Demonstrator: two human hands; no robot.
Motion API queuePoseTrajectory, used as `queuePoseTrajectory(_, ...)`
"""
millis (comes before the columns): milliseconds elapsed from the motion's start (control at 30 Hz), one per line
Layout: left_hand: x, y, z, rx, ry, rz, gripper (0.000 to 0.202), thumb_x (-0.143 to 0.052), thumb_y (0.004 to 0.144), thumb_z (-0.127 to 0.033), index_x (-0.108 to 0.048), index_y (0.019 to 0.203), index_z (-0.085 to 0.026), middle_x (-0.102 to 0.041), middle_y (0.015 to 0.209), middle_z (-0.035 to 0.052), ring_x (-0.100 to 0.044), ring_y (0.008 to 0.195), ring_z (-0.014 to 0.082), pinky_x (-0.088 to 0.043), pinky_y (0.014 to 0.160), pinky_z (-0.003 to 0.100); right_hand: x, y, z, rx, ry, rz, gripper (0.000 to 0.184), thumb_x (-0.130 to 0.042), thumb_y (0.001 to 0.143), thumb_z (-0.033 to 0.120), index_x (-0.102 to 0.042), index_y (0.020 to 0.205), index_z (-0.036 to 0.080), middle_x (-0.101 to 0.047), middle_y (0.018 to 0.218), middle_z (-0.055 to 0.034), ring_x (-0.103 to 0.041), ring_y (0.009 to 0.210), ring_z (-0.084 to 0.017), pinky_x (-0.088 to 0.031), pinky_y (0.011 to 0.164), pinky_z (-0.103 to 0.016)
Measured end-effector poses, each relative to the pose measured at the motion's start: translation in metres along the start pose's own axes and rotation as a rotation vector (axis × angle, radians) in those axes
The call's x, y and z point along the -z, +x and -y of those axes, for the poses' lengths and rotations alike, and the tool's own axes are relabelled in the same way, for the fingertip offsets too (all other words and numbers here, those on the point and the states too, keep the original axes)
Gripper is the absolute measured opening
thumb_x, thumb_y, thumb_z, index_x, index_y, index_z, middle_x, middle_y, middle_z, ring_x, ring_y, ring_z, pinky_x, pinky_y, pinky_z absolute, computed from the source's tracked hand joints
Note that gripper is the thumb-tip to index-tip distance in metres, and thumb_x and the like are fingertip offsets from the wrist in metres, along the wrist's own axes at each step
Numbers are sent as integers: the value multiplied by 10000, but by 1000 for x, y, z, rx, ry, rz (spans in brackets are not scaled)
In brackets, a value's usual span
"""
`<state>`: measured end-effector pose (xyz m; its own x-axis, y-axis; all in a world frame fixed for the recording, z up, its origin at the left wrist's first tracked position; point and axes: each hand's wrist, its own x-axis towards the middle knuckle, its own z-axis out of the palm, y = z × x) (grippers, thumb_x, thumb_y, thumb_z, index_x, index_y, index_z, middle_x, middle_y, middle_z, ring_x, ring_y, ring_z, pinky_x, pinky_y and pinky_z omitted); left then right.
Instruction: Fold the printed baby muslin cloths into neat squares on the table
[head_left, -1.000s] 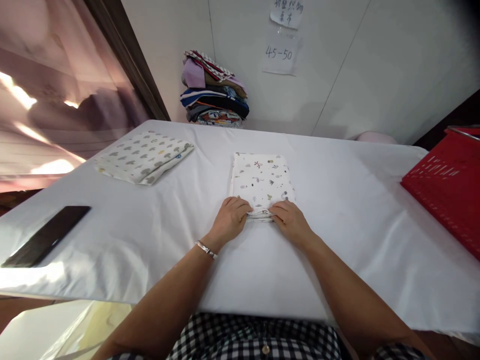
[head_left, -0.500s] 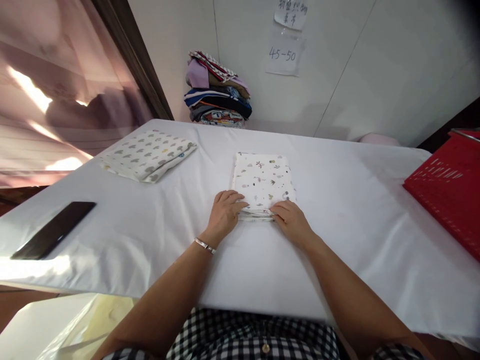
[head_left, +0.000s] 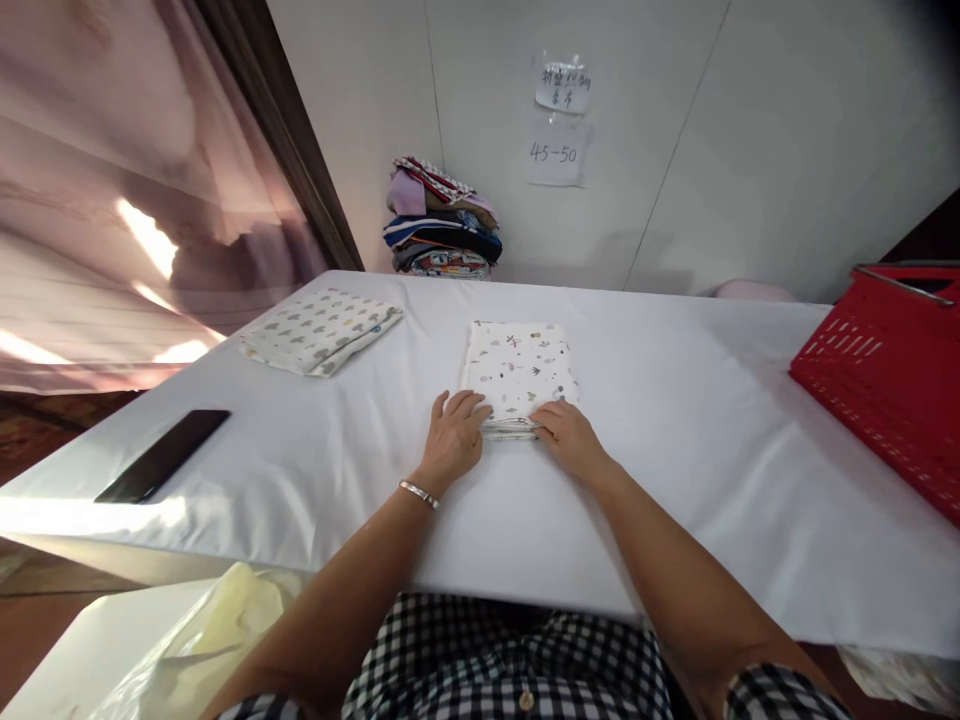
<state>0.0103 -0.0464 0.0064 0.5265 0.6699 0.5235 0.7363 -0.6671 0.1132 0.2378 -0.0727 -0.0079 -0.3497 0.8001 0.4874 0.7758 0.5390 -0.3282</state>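
A white folded cloth (head_left: 519,365) with small plant and animal prints lies flat in the middle of the table, its stacked layers showing along the near edge. At its near left corner rests my left hand (head_left: 454,438), fingers apart and thumb touching the fabric; a silver bracelet is on that wrist. My right hand (head_left: 568,435) pinches the near right edge between thumb and fingers. Further left lies another folded cloth (head_left: 322,330), white with grey mushroom-like shapes, away from both hands.
A white cloth covers the table (head_left: 675,440). To the left lies a dark flat phone-like object (head_left: 165,455). A red basket (head_left: 877,370) stands at the right edge. Stacked fabrics (head_left: 444,220) sit beyond the far edge by the wall. A pale yellow bag (head_left: 225,640) lies low left.
The camera view has tilted up and shifted slightly. My left hand's fingers look a little more spread; both hands stay at the near edge of the folded cloth.
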Motion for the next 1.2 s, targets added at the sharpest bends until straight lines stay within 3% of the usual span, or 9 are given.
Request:
queuePoseTrajectory(100, -1, 0, -10, -41, 25, -18, 440, -446, 734, -63, -565, 1128, -220, -567, 1202, 77, -432, 1197, 248, -220, 1045, 522, 1, 0, 0, 3, 4, -7, 168, -505, 842, 133, -621, 953, 184, -619, 934, -57, -503, 837, -190, -419, 760, -340)
queuePoseTrajectory(200, -4, 0, -15, -76, 12, 14, 359, -439, 797, -113, -561, 1116, -224, -609, 1122, 63, -501, 1106, 224, -222, 1048, 502, 2, -1, 1, 0, 7, -6, 164, -510, 837, 126, -618, 949, 179, -619, 931, -54, -498, 840, -190, -418, 768, -340)
queuePoseTrajectory(433, -10, -1, -11, -65, 11, 37, 289, -426, 850, -150, -553, 1099, -224, -636, 1044, 54, -553, 1009, 202, -266, 1019, 485, 5, -4, 1, -35, -16, -38, 256, -499, 807, 88, -605, 1015, 194, -605, 960, -54, -488, 870, -196, -404, 783, -344)
queuePoseTrajectory(667, -14, -3, -9, -96, 66, -51, 292, -405, 861, -116, -553, 1097, -203, -644, 1031, 55, -557, 987, 182, -295, 1009, 435, 9, -9, -2, -75, -64, -54, 245, -477, 803, 72, -612, 967, 195, -598, 910, -53, -478, 842, -199, -375, 749, -327)
queuePoseTrajectory(800, -13, -3, -12, -139, 91, -108, 281, -385, 844, -71, -595, 987, -191, -624, 1080, 66, -541, 1010, 181, -349, 970, 398, 8, -9, -4, -60, -63, -73, 241, -467, 807, 59, -602, 954, 194, -594, 908, -48, -475, 842, -196, -372, 749, -315)
queuePoseTrajectory(933, -13, -2, -17, -213, 105, -77, 251, -406, 832, -68, -622, 859, -193, -599, 1133, 64, -529, 1020, 190, -367, 958, 401, 7, -9, -2, -78, -89, -38, 226, -485, 797, 61, -598, 935, 199, -585, 872, -39, -473, 820, -190, -367, 737, -305)
queuePoseTrajectory(1067, -16, -2, -18, -196, 88, -41, 248, -432, 857, -118, -629, 964, -226, -588, 1153, 58, -517, 1053, 197, -339, 987, 439, 7, -9, 0, -91, -100, -31, 189, -499, 805, 84, -598, 917, 199, -580, 869, -34, -474, 823, -185, -365, 747, -302)
queuePoseTrajectory(1200, -19, -1, -17, -184, 66, -16, 186, -469, 873, -213, -637, 952, -234, -591, 1144, 46, -515, 1055, 197, -323, 1003, 457, 7, -9, 1, -91, -99, -43, 176, -504, 811, 99, -602, 921, 196, -584, 881, -35, -475, 828, -185, -367, 752, -304)
